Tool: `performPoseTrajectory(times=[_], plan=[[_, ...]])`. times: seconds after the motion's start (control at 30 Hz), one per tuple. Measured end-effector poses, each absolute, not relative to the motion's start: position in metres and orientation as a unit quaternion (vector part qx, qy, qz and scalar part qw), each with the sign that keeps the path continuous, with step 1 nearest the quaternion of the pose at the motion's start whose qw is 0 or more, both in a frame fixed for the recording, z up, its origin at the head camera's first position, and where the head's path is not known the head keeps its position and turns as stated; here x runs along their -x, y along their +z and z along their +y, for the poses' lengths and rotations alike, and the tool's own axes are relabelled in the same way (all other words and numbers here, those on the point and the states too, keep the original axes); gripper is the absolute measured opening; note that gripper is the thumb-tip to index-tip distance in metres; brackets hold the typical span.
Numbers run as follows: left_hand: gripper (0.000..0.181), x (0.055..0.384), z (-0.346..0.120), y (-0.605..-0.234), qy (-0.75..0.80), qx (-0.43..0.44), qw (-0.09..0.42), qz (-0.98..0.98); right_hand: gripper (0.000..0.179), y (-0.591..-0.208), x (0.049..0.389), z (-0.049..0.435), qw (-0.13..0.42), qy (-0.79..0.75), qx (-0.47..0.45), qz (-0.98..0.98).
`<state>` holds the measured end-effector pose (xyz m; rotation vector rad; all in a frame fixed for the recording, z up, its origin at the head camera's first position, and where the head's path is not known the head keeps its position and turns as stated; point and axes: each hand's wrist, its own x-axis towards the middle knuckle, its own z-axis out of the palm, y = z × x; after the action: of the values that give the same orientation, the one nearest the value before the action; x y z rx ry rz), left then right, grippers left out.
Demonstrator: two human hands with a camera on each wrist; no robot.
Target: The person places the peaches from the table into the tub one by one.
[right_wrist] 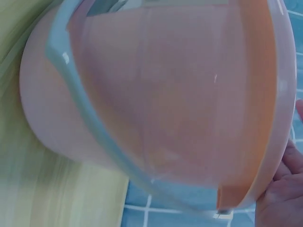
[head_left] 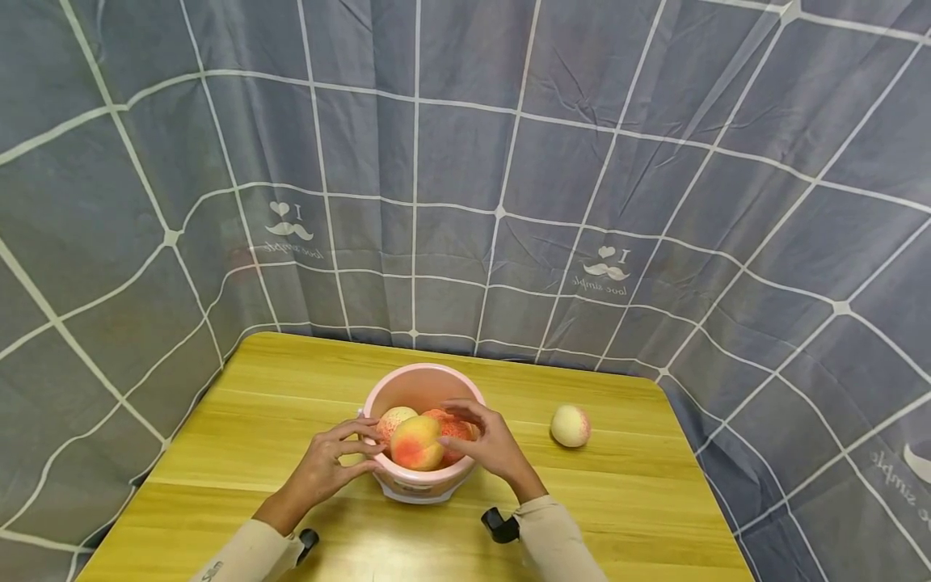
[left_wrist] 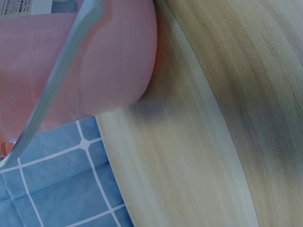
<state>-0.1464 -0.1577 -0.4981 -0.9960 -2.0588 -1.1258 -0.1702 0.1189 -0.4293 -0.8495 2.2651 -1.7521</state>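
A pink bucket [head_left: 423,386] stands upright, holding several peaches. On top lies a yellow peach [head_left: 418,444] with a red blush; a pale speckled peach [head_left: 395,418] sits behind it, and red ones lie to its right. My left hand [head_left: 330,459] is at the left rim, its fingers reaching over the edge and its thumb by the outside. Over the right side of the opening, my right hand [head_left: 489,440] has its fingers spread above the red peach [head_left: 452,458], partly hiding it. The right wrist view shows the right hand [right_wrist: 283,194] against the bucket's rim [right_wrist: 279,94].
A pale peach [head_left: 570,426] with a pink side lies apart on the wooden table [head_left: 625,501], right of the bucket. The bucket's light handle [right_wrist: 94,124] hangs down along its side. A grey checked curtain [head_left: 458,162] surrounds the table's back and sides.
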Motion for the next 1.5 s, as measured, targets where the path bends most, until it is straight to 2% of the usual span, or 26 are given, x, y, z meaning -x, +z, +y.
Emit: performPoseTrajectory(times=[0.23,0.47,0.7,0.83,1.07,1.23,1.33,1.5], plan=[[0.028,0.147,-0.157,-0.498,-0.433,0.373,0.291,-0.767,0.045,-0.457,0.181,0.137,0.032,-0.617,0.277,0.736],[0.035,0.148,-0.156,-0.5,-0.438,0.375,0.294,-0.763,0.042,-0.464,0.185,0.16,-0.017,-0.624,0.238,0.744],[0.025,0.148,-0.156,-0.499,-0.434,0.375,0.294,-0.765,0.043,-0.453,0.175,0.187,-0.059,-0.611,0.19,0.766],[0.019,0.148,-0.156,-0.497,-0.431,0.374,0.293,-0.767,0.043,-0.46,0.174,0.207,-0.075,-0.604,0.146,0.78],[0.027,0.147,-0.156,-0.497,-0.426,0.367,0.293,-0.774,0.045,-0.474,0.178,0.237,-0.103,-0.613,0.08,0.779],[0.02,0.147,-0.156,-0.499,-0.432,0.37,0.294,-0.768,0.045,-0.48,0.182,0.25,-0.107,-0.62,0.036,0.777],[0.026,0.147,-0.156,-0.501,-0.438,0.373,0.298,-0.762,0.046,-0.482,0.184,0.255,-0.105,-0.625,0.016,0.773],[0.026,0.148,-0.157,-0.501,-0.436,0.375,0.3,-0.761,0.048,-0.504,0.196,0.27,-0.12,-0.614,-0.005,0.78]])
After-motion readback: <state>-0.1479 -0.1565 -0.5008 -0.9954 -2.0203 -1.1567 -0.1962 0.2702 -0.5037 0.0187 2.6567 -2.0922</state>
